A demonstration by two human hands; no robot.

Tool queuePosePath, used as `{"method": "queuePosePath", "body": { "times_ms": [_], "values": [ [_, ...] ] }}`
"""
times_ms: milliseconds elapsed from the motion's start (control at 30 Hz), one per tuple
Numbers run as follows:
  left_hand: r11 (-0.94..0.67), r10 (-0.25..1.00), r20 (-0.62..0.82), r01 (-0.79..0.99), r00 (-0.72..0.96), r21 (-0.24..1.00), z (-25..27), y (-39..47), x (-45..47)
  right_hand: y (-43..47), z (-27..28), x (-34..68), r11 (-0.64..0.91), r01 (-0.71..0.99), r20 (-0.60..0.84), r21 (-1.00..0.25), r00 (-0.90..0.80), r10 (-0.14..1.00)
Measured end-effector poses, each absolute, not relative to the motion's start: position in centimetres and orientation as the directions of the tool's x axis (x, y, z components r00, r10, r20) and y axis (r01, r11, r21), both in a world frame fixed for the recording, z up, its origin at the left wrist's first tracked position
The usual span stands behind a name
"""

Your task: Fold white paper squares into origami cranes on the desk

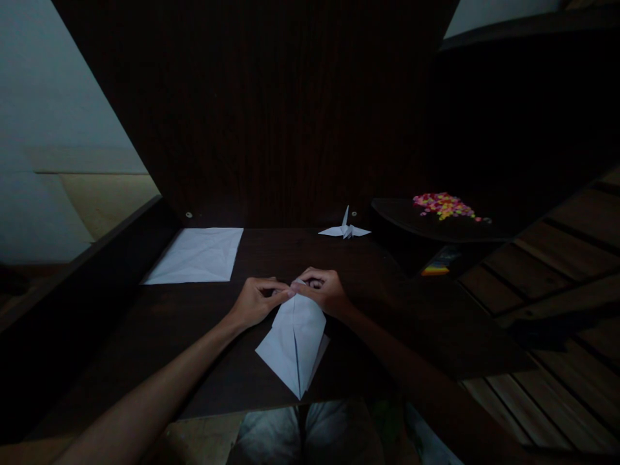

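Observation:
A folded sheet of white paper lies in front of me on the dark tabletop, kite-shaped, its long point towards me and a slit down its middle. At its far tip, my left hand pinches the paper between thumb and fingers. Right beside it, my right hand grips the same tip, its fingers curled and the thumb on top. Both thumbs nearly meet there. The exact fold under the fingertips is hidden. Farther back, a finished white paper crane stands with wings spread.
A flat creased white sheet lies at the back left. On a raised dark shelf at the right sits a heap of small pink and yellow pieces. A dark upright panel closes off the back, and a low side board runs along the left.

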State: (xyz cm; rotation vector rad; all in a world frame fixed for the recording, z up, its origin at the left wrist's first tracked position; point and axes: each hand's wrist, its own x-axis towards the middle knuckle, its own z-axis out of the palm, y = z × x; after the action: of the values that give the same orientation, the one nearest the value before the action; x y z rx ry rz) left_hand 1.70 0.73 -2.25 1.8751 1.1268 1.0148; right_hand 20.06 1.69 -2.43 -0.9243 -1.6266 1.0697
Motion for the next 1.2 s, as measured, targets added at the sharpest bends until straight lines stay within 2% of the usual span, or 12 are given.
{"method": "queuePosePath", "body": {
  "times_ms": [433, 700, 1200],
  "values": [
    [-0.382, 0.909, 0.279, 0.351, 0.31, 0.855, -2.64, 0.75, 1.79, 1.66, -2.4, 20.05, 0.455, 0.145, 0.415, -0.879, -0.24, 0.878],
    [-0.318, 0.91, 0.178, 0.354, 0.375, 0.879, -2.8, 0.64, 2.04, 1.97, -2.65, 20.21, 0.441, 0.136, 0.422, -0.887, -0.149, 0.894],
    [-0.34, 0.913, 0.215, 0.355, 0.347, 0.871, -3.25, 0.96, 1.92, 1.74, -2.44, 20.09, 0.493, 0.178, 0.473, -0.851, -0.148, 0.869]
  ]
}}
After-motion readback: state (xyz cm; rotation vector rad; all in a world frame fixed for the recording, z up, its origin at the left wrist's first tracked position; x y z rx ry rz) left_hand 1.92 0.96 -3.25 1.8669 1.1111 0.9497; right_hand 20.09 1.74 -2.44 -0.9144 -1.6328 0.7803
